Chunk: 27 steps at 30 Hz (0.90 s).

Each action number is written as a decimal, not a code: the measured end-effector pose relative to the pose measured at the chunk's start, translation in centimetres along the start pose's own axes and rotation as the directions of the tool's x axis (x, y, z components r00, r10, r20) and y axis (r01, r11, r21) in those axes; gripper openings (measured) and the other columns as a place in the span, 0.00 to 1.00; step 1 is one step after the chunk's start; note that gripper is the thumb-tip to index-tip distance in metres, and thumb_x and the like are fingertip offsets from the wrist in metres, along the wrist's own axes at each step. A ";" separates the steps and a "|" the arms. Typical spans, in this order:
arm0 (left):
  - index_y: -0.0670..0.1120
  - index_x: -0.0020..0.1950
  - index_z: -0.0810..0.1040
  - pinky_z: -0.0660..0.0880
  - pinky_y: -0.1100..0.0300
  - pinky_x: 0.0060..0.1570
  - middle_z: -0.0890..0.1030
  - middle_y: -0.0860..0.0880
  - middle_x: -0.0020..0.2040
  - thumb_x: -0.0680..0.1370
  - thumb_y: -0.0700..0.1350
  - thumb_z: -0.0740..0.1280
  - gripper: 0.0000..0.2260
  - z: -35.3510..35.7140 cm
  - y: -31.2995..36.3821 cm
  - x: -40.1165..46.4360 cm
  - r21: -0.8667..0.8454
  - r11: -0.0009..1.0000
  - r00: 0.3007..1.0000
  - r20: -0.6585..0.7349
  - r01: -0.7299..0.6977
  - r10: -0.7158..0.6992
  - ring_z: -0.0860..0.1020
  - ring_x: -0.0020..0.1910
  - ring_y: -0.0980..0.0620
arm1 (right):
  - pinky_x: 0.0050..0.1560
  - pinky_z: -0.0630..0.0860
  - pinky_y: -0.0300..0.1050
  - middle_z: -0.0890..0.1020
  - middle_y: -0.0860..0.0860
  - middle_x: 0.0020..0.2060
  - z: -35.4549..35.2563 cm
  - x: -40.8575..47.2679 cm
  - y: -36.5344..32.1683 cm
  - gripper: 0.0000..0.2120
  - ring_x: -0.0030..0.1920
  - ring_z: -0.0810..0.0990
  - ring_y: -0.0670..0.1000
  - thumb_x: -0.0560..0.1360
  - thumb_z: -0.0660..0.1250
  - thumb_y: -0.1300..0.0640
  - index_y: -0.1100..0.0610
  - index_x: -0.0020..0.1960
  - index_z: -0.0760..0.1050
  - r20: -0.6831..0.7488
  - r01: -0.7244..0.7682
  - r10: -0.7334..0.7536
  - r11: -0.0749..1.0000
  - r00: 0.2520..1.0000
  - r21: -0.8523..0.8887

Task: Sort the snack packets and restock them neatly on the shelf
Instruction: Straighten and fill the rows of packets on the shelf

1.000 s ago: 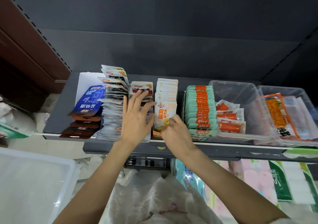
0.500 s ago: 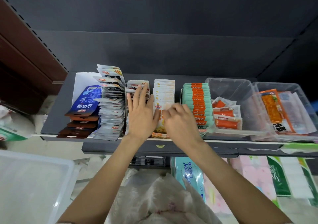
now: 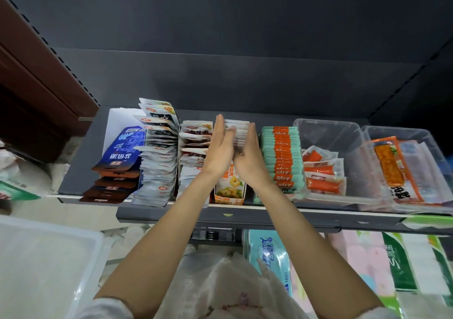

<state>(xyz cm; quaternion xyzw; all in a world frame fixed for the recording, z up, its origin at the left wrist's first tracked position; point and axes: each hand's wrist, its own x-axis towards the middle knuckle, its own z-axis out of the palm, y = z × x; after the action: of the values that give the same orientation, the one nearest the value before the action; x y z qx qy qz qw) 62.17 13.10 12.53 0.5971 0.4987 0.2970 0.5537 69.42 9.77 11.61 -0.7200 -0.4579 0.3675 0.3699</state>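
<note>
Left hand [image 3: 219, 149] and right hand [image 3: 250, 153], fingers straight, pressing either side of white packets [image 3: 236, 132]; right of these, clear tub [image 3: 329, 132] with orange sticks [image 3: 323, 171].

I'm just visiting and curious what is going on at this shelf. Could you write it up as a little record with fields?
Setting: dark grey metal shelf stocked with rows of snacks
Left hand: left hand, fingers straight, pressing the left side of the row of white and yellow snack packets
Right hand: right hand, fingers straight, pressing that row's right side
Neighbour on the right: row of teal and orange packets
Further right: clear plastic bin holding orange sausage packs
Far left: blue and brown pouches
</note>
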 end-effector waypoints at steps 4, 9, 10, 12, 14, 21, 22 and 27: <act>0.50 0.78 0.49 0.47 0.54 0.76 0.50 0.54 0.78 0.83 0.47 0.52 0.24 0.1 -0.6 0.4 -0.043 0.999 1.000 0.008 0.028 -0.028 0.49 0.76 0.58 | 0.75 0.55 0.52 0.47 0.50 0.77 0.8 0.6 1.2 0.42 0.77 0.47 0.47 0.75 0.62 0.69 0.53 0.77 0.37 0.013 -0.014 0.012 0.991 1.000 0.135; 0.51 0.78 0.49 0.47 0.54 0.76 0.49 0.54 0.78 0.83 0.47 0.52 0.24 -0.1 0.1 0.0 -0.062 0.998 1.000 0.023 -0.006 0.008 0.48 0.76 0.58 | 0.76 0.48 0.46 0.44 0.49 0.77 0.4 0.0 0.4 0.41 0.76 0.44 0.46 0.76 0.61 0.70 0.53 0.77 0.38 0.006 -0.011 0.010 0.993 1.000 0.117; 0.53 0.78 0.51 0.48 0.56 0.75 0.50 0.55 0.78 0.83 0.47 0.53 0.23 -0.3 0.6 -0.3 -0.069 0.996 0.998 0.026 -0.052 0.054 0.49 0.76 0.58 | 0.74 0.46 0.41 0.43 0.48 0.77 0.0 -0.3 0.1 0.40 0.76 0.43 0.46 0.77 0.61 0.70 0.54 0.77 0.39 -0.008 0.009 -0.008 0.997 1.000 0.082; 0.54 0.76 0.57 0.52 0.62 0.73 0.56 0.57 0.77 0.83 0.46 0.54 0.21 -1.1 1.9 -1.3 -0.093 0.976 0.979 0.031 -0.198 0.202 0.54 0.75 0.61 | 0.68 0.45 0.31 0.45 0.48 0.77 -1.2 -1.0 -0.8 0.38 0.76 0.44 0.45 0.77 0.60 0.70 0.53 0.78 0.43 -0.055 0.090 -0.087 0.995 0.995 0.036; 0.53 0.71 0.65 0.61 0.64 0.70 0.68 0.57 0.71 0.82 0.44 0.56 0.17 -2.6 2.7 -2.9 -0.052 0.932 0.932 0.041 -0.358 0.361 0.64 0.70 0.62 | 0.66 0.49 0.25 0.53 0.47 0.77 -2.3 -2.0 -1.6 0.35 0.75 0.50 0.44 0.76 0.61 0.70 0.52 0.77 0.52 -0.078 0.190 -0.186 0.981 0.979 0.042; 0.49 0.52 0.81 0.68 0.55 0.54 0.83 0.53 0.43 0.75 0.49 0.61 0.11 -11.2 -1.8 -6.0 0.844 0.397 0.814 0.079 -0.361 0.575 0.80 0.45 0.51 | 0.68 0.64 0.52 0.78 0.50 0.61 -1.0 -1.2 -2.5 0.15 0.66 0.70 0.52 0.76 0.66 0.60 0.53 0.63 0.75 0.065 0.471 -0.490 0.780 0.869 -0.412; 0.49 0.52 0.81 0.67 0.53 0.55 0.83 0.52 0.44 0.74 0.50 0.63 0.12 -12.1 -2.5 -5.7 0.889 0.323 0.814 0.087 -0.323 0.575 0.79 0.47 0.49 | 0.69 0.60 0.54 0.76 0.50 0.64 -0.3 -0.6 -2.7 0.17 0.68 0.67 0.54 0.76 0.67 0.57 0.53 0.65 0.73 0.122 0.480 -0.493 0.713 0.861 -0.511; 0.47 0.52 0.81 0.62 0.50 0.55 0.81 0.49 0.52 0.67 0.51 0.75 0.16 -13.4 -3.9 -2.8 0.920 0.114 0.771 0.241 -0.376 0.590 0.75 0.53 0.45 | 0.69 0.55 0.58 0.67 0.53 0.70 1.8 3.1 -3.6 0.23 0.72 0.61 0.57 0.73 0.69 0.48 0.50 0.65 0.68 0.348 0.521 -0.423 0.422 0.837 -0.742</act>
<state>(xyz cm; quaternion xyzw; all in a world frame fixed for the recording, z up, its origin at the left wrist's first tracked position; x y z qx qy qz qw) 48.03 15.01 12.15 0.8987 0.3982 0.1662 -0.0790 67.40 14.08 13.32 -0.6274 -0.7757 0.0342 0.0595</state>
